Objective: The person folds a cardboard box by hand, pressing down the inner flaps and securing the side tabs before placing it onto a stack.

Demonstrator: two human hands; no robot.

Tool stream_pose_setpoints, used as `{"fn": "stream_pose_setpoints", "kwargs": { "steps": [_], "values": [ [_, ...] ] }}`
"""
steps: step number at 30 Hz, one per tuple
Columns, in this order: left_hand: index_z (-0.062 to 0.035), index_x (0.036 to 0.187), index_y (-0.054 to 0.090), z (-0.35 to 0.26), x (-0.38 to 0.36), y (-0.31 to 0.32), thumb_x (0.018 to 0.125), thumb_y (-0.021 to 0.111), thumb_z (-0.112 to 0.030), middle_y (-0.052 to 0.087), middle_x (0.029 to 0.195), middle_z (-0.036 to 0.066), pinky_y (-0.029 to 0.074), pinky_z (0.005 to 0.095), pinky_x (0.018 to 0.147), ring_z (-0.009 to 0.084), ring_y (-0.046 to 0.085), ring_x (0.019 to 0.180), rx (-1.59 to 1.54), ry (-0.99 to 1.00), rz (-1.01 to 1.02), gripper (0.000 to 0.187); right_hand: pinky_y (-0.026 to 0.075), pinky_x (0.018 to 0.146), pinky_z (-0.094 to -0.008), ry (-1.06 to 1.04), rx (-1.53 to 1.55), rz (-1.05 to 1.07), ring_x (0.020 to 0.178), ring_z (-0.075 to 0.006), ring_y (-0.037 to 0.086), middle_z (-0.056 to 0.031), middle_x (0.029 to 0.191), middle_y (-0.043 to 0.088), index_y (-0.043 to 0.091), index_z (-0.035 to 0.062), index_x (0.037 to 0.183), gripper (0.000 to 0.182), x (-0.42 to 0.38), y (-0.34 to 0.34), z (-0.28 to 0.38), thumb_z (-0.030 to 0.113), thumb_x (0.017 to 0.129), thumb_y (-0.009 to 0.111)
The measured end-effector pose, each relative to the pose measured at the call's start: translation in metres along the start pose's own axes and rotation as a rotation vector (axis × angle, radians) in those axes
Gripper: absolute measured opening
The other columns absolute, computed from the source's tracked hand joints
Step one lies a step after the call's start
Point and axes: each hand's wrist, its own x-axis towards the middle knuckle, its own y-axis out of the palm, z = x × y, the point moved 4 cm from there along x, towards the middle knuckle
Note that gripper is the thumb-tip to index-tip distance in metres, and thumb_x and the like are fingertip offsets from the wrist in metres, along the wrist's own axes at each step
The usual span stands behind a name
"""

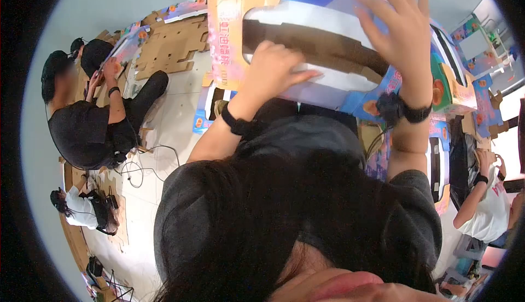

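Observation:
A printed cardboard box [225, 39] with pink and blue panels and a long window-like opening lies before me. White inner flaps border the opening, and brown cardboard shows inside. My left hand [273, 64] is curled at the left end of the opening, its thumb lying along the lower white flap; the fingertips are hidden. Over the box's right end, my right hand [395, 26] is raised with its fingers spread and slightly blurred, holding nothing. Dark bands circle both wrists.
Flat brown cardboard sheets [167, 48] lie at the back left. A person in black [87, 130] handles a printed sheet there. Cables [145, 165] trail over the floor. More printed boxes [456, 86] stand at right, near a person in a white shirt [489, 212].

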Motion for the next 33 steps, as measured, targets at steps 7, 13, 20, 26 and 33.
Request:
{"fn": "stream_pose_setpoints", "kwargs": {
  "steps": [7, 13, 20, 26, 33],
  "values": [
    [-0.0137, 0.093, 0.075, 0.035, 0.032, 0.018, 0.087, 0.068, -0.035, 0.071, 0.083, 0.012, 0.046, 0.0409, 0.076, 0.0327, 0.066, 0.079, -0.125, -0.054, -0.014, 0.023, 0.030, 0.112, -0.0542, 0.193, 0.533, 0.187, 0.129, -0.0355, 0.051, -0.0143, 0.133, 0.060, 0.067, 0.0120, 0.123, 0.048, -0.037, -0.003, 0.051, 0.022, 0.076, 0.074],
    [-0.0077, 0.091, 0.073, 0.040, 0.040, 0.033, 0.094, 0.057, -0.032, 0.067, 0.079, 0.019, 0.051, 0.0470, 0.068, 0.0394, 0.065, 0.074, -0.140, -0.171, 0.074, 0.029, 0.014, 0.120, -0.0531, 0.346, 0.396, 0.305, 0.146, -0.0388, 0.023, -0.0166, 0.157, 0.031, 0.043, 0.0183, 0.149, 0.075, -0.108, 0.088, 0.065, 0.055, 0.087, 0.061],
    [-0.0018, 0.084, 0.069, 0.041, 0.036, 0.021, 0.095, 0.057, -0.030, 0.066, 0.075, 0.019, 0.049, 0.0475, 0.066, 0.0400, 0.064, 0.072, -0.223, -0.181, 0.033, 0.032, 0.018, 0.118, -0.0538, 0.364, 0.427, 0.171, 0.145, -0.0406, 0.026, -0.0190, 0.154, 0.035, 0.043, 0.0153, 0.149, 0.074, -0.085, 0.050, 0.057, 0.053, 0.088, 0.061],
    [-0.0052, 0.078, 0.067, 0.022, 0.028, 0.013, 0.088, 0.066, -0.022, 0.069, 0.085, 0.012, 0.047, 0.0447, 0.072, 0.0322, 0.064, 0.082, -0.054, 0.053, -0.075, 0.019, 0.030, 0.113, -0.0515, 0.481, 0.328, 0.241, 0.138, -0.0415, 0.036, -0.0234, 0.144, 0.045, 0.045, 0.0088, 0.145, 0.075, -0.111, 0.092, 0.064, 0.053, 0.086, 0.062],
    [-0.0074, 0.074, 0.064, -0.022, -0.002, -0.081, 0.083, 0.056, -0.016, 0.064, 0.076, 0.008, 0.047, 0.0412, 0.076, 0.0274, 0.060, 0.073, -0.089, 0.146, -0.647, 0.015, 0.038, 0.102, -0.0486, 0.428, 0.260, 0.267, 0.118, -0.0386, 0.053, -0.0216, 0.120, 0.059, 0.054, 0.0001, 0.132, 0.068, -0.110, 0.089, 0.071, 0.050, 0.087, 0.061]
  ]
}}
